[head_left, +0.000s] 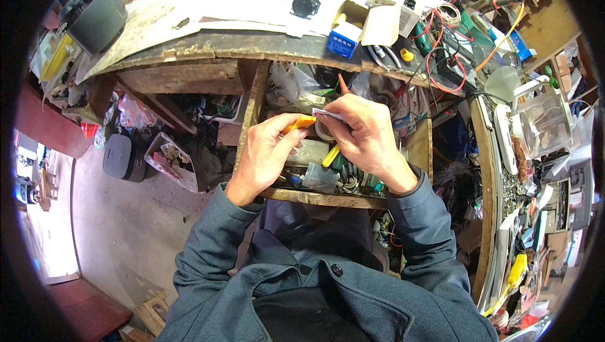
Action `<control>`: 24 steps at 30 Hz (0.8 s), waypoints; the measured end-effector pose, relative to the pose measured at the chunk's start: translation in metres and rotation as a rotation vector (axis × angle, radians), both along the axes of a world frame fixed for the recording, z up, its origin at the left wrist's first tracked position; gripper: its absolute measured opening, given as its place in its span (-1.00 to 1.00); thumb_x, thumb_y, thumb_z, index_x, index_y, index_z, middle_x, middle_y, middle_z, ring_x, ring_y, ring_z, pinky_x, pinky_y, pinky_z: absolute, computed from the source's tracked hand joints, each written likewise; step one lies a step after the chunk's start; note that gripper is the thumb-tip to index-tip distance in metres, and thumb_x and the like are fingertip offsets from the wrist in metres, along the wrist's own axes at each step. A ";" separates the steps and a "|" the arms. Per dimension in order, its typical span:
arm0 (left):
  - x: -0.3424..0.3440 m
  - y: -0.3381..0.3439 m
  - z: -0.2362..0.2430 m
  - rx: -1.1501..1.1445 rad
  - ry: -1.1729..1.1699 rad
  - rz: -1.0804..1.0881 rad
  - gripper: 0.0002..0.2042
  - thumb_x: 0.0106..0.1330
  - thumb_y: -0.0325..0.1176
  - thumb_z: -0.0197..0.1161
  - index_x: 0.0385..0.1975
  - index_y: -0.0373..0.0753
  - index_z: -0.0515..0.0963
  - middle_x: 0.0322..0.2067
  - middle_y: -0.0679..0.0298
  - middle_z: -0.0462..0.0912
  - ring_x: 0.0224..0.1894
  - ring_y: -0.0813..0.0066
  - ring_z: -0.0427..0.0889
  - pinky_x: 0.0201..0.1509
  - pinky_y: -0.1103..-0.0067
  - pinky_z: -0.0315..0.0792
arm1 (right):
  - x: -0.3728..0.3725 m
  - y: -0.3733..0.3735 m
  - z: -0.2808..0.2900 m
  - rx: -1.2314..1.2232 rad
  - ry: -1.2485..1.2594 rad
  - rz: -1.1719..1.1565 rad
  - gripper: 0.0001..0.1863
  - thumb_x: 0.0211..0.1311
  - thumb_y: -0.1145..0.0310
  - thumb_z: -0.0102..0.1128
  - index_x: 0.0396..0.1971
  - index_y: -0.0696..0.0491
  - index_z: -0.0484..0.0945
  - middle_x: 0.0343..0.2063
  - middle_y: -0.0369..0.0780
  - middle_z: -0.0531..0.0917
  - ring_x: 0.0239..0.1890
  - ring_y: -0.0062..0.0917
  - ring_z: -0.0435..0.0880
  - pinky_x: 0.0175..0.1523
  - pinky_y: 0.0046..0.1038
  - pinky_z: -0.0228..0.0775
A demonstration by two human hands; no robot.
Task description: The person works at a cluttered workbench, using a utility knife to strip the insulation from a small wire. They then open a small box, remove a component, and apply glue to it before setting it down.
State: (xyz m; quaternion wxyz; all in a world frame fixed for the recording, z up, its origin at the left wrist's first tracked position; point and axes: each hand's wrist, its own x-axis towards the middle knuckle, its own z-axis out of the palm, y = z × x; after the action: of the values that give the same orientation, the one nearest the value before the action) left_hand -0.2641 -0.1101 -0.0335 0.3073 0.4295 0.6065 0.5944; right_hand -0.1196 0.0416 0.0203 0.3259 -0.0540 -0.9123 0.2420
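Both hands work over a pulled-out wooden drawer (pixel 321 199) in front of me. In my left hand (pixel 265 153) a small flat yellow-orange piece (pixel 301 123) is pinched between thumb and fingers. Close beside it, my right hand (pixel 368 134) grips a small thin whitish piece (pixel 326 114); its kind is unclear, and the fingers cover part of it. The two pieces nearly meet, but I cannot tell whether they touch. Below the hands the drawer holds a yellow-handled tool (pixel 331 155), a clear plastic piece (pixel 321 177) and plastic bags (pixel 287 86).
Beyond the drawer, the worktop (pixel 220 42) carries papers, a black round item (pixel 304 4), a blue box (pixel 343 42) and tangled red wires (pixel 444 58). A dark bin (pixel 94 17) stands far left. On the floor sits an open carton (pixel 173 162). Cluttered shelving lines the right.
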 end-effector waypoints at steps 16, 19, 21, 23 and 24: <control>0.000 0.000 -0.003 0.024 -0.002 -0.004 -0.74 0.46 -0.39 0.24 0.05 -0.37 0.63 -0.32 0.31 0.72 -0.34 0.64 0.65 -0.24 0.63 0.58 | -0.001 -0.003 0.002 0.002 0.004 0.015 -0.88 0.13 0.58 0.39 -0.35 0.17 0.62 -0.49 -0.12 0.65 -0.45 -0.22 0.69 -0.33 -0.37 0.51; 0.000 0.000 -0.003 0.017 0.027 0.004 -0.74 0.46 -0.39 0.25 0.05 -0.37 0.63 -0.32 0.30 0.73 -0.35 0.63 0.66 -0.25 0.63 0.58 | -0.001 -0.004 0.001 0.014 0.002 0.019 -0.88 0.13 0.59 0.39 -0.35 0.17 0.62 -0.49 -0.12 0.65 -0.45 -0.22 0.69 -0.33 -0.36 0.51; -0.001 0.001 -0.005 0.026 0.054 0.012 -0.74 0.46 -0.39 0.25 0.04 -0.37 0.63 -0.32 0.30 0.73 -0.35 0.63 0.66 -0.25 0.63 0.58 | -0.001 -0.004 0.001 0.019 0.006 0.023 -0.88 0.12 0.59 0.39 -0.35 0.16 0.62 -0.49 -0.12 0.65 -0.46 -0.21 0.69 -0.33 -0.35 0.51; -0.001 0.001 -0.006 0.032 0.080 0.020 -0.74 0.46 -0.39 0.25 0.04 -0.37 0.63 -0.32 0.29 0.74 -0.35 0.62 0.67 -0.26 0.62 0.59 | -0.001 -0.005 0.002 0.023 0.014 0.029 -0.88 0.12 0.59 0.39 -0.35 0.16 0.62 -0.50 -0.12 0.64 -0.46 -0.21 0.68 -0.34 -0.34 0.50; -0.001 0.001 -0.004 0.033 0.092 0.025 -0.74 0.46 -0.40 0.24 0.04 -0.37 0.63 -0.32 0.29 0.74 -0.35 0.62 0.67 -0.27 0.62 0.59 | -0.001 -0.005 0.002 0.039 0.016 0.028 -0.88 0.12 0.59 0.39 -0.35 0.15 0.62 -0.50 -0.12 0.64 -0.46 -0.21 0.68 -0.35 -0.33 0.50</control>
State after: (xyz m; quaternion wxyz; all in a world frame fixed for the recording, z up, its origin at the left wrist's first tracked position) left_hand -0.2649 -0.1090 -0.0376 0.2644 0.4537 0.6156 0.5877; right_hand -0.1203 0.0366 0.0224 0.3309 -0.0330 -0.9149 0.2289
